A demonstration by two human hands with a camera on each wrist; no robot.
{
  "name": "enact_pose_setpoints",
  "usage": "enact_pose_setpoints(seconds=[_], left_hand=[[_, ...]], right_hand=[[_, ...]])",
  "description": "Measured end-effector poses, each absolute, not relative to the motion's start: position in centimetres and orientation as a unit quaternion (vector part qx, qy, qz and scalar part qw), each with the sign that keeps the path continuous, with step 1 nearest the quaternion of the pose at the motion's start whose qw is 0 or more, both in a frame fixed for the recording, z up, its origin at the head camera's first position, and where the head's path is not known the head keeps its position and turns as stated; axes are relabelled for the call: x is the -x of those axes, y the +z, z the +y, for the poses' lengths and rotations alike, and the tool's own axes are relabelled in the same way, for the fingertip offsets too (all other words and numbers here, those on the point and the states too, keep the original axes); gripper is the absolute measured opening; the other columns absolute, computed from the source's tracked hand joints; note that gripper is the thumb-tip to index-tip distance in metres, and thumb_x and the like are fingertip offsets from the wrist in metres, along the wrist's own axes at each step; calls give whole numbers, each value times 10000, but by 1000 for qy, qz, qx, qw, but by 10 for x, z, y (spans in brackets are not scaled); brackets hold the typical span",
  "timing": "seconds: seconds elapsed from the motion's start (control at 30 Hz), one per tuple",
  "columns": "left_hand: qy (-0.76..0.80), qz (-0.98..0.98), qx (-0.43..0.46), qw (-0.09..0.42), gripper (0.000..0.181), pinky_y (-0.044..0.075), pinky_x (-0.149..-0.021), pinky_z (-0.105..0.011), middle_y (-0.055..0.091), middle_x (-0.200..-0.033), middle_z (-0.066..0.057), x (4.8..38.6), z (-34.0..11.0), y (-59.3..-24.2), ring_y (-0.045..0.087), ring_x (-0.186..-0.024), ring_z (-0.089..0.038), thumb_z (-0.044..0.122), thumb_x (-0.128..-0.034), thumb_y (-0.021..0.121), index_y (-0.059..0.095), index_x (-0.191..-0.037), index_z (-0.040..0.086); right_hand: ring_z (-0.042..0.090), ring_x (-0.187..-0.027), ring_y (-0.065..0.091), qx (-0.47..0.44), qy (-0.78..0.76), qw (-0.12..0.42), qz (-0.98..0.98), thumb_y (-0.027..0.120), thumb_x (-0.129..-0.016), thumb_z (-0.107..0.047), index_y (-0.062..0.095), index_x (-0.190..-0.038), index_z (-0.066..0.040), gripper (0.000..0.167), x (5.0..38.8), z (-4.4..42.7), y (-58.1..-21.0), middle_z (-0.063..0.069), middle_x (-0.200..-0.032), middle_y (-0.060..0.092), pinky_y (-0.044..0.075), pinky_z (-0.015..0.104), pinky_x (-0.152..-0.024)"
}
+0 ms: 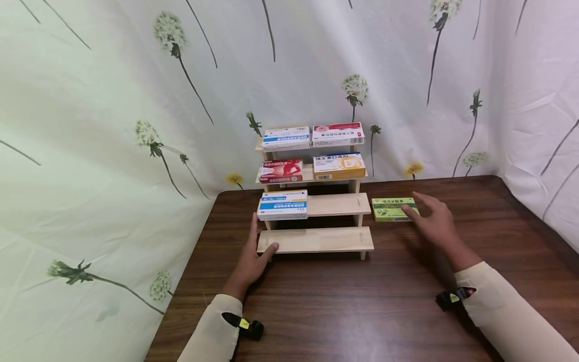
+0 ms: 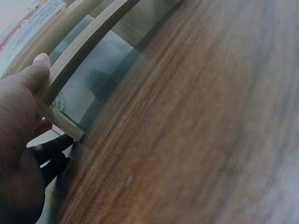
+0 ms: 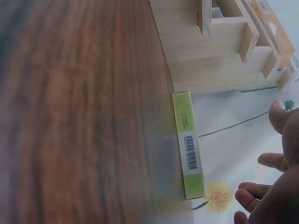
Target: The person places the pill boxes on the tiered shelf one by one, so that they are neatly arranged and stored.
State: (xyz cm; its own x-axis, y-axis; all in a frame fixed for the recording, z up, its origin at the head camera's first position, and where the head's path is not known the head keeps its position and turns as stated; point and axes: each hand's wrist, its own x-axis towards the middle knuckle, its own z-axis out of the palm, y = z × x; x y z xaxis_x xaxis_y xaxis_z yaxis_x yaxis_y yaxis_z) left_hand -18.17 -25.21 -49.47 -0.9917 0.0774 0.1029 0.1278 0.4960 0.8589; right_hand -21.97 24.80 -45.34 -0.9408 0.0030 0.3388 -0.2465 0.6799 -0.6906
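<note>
A stepped wooden display rack [image 1: 316, 240] stands on the table, with medicine boxes on its upper tiers. My left hand [image 1: 251, 259] holds the left end of its lowest tier; in the left wrist view the thumb [image 2: 39, 67] lies on the front edge and the other fingers reach round the side support. To the right of the rack a green medicine box [image 1: 394, 209] lies on the table, its barcoded side facing the right wrist camera. Over the box's right part is my right hand [image 1: 434, 221], fingers spread. The right wrist view shows a gap between those fingers and the box.
A blue-and-white box [image 1: 283, 205] sits left on the second tier. Above it are a red box [image 1: 281, 171] and an orange-and-white box [image 1: 339, 166]. The top tier bears another blue-and-white box [image 1: 286, 139] and a red-and-white box [image 1: 338, 134]. Floral cloth [image 1: 307, 90] hangs behind the table.
</note>
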Motion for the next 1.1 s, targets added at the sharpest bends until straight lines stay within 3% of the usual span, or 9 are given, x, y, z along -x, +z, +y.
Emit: enact_pose_setpoints(seconds=[0.23, 0.63, 0.9, 1.1], left_hand=[[-497, -866, 55, 21, 1051, 263, -1314, -669, 397, -1739, -184, 181, -253, -493, 413, -1605, -407, 423, -1068, 722, -105, -1706, 544], [-498, -865, 58, 23, 1056, 257, -1312, -677, 384, -1744, -188, 182, -253, -495, 406, -1608, -414, 419, -1068, 723, -110, -1705, 546], [-492, -868, 60, 28, 1056, 250, -1315, -677, 383, -1749, -183, 184, -254, -497, 397, -1615, -414, 457, -1065, 717, -118, -1706, 538], [-491, -868, 69, 29, 1062, 256, -1309, -682, 376, -1752, -178, 185, -256, -498, 387, -1618, -414, 485, -1059, 716, -121, -1712, 522]], right_hand=[[623, -1527, 361, -54, 397, 128, -907, 730, -1062, -418, 519, -1590, 39, 730, 227, 251, -458, 360, -1630, 473, 307, 810, -1166], [601, -1544, 364, -46, 428, 74, -900, 762, -1050, -326, 473, -1614, 57, 740, 238, 263, -475, 388, -1655, 409, 339, 743, -1212], [591, -1596, 285, -34, 478, 9, -878, 748, -1061, -368, 329, -1715, -41, 842, 243, 270, -485, 346, -1744, 271, 346, 722, -1227], [592, -1609, 248, -44, 477, -6, -878, 752, -1062, -322, 334, -1716, -62, 819, 245, 272, -490, 326, -1757, 254, 333, 717, -1239]])
